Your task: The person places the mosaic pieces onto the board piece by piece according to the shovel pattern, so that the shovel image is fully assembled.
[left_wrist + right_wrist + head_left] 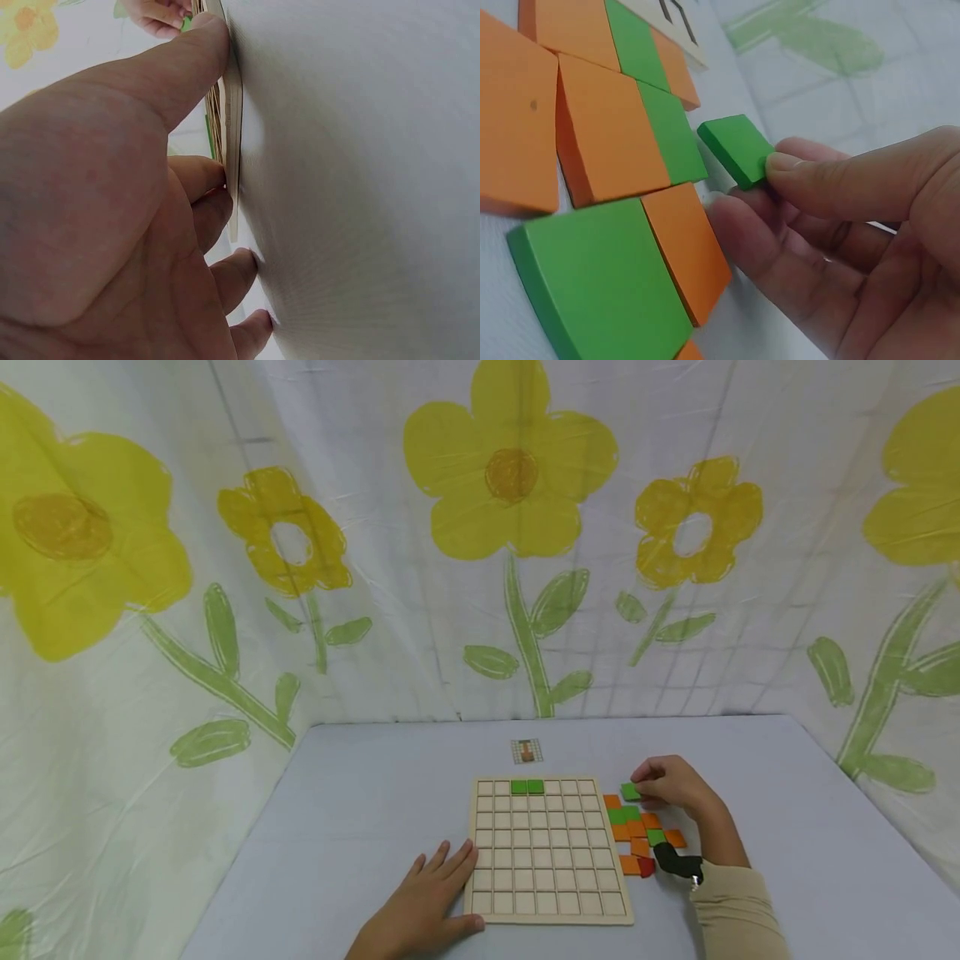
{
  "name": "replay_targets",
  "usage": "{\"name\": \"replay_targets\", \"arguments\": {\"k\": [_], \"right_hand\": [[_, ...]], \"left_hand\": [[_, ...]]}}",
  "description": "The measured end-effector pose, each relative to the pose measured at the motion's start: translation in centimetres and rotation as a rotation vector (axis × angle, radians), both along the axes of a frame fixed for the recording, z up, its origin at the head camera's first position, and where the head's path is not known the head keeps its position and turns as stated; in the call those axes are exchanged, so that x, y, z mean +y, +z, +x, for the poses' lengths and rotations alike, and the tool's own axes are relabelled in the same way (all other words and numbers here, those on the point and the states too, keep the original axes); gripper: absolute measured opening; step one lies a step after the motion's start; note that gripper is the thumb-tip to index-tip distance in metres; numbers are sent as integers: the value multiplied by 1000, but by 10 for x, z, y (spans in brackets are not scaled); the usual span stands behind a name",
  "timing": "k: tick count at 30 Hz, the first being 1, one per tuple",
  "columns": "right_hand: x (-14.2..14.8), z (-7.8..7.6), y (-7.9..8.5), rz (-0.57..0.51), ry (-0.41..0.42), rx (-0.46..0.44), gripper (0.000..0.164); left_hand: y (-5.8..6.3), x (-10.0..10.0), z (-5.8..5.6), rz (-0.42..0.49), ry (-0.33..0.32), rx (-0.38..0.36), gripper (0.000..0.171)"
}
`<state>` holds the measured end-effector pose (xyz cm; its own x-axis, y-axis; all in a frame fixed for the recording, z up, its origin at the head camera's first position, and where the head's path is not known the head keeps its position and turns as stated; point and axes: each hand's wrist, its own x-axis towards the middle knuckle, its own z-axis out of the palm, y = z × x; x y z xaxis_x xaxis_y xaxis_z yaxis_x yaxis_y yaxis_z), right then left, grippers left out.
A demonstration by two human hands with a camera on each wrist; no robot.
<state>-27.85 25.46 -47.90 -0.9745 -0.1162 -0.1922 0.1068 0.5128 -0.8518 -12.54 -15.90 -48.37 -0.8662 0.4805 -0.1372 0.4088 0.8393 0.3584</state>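
A wooden grid board (pixel 547 857) lies flat on the table, with green square tiles (pixel 527 787) in two cells of its top row. My left hand (pixel 429 897) rests at the board's left edge, fingers spread; in the left wrist view its thumb (pixel 202 45) touches the board's side (pixel 234 112). Between thumb and fingers my right hand (pixel 672 789) pinches a green square tile (pixel 739 146), held tilted beyond the board's upper right. Below that hand are loose orange tiles (pixel 611 135) and green tiles (pixel 600 277), with one red piece (pixel 647 867) at the near end.
A small pattern card (pixel 527 751) lies behind the board. A black strap (pixel 677 862) is on the right wrist, by a beige sleeve (pixel 738 910). A flower-printed curtain (pixel 390 635) hangs behind and beside the white table (pixel 337 810).
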Motion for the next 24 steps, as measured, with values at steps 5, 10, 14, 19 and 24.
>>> {"name": "replay_targets", "arguments": {"k": [5, 10, 14, 19, 24], "right_hand": [[-4, 0, 3, -8, 20, 7, 8], [-6, -1, 3, -9, 29, 16, 7], [-7, -1, 3, -2, 32, 21, 7], [-7, 0, 6, 24, 20, 2, 8], [-7, 0, 4, 18, 16, -9, 8]], "left_hand": [[0, 0, 0, 2, -1, 4, 92], [0, 0, -1, -6, 5, 0, 93], [0, 0, -1, -8, 9, -4, 93], [-1, 1, -1, -14, 14, -12, 93], [0, 0, -1, -10, 9, -10, 92]]}}
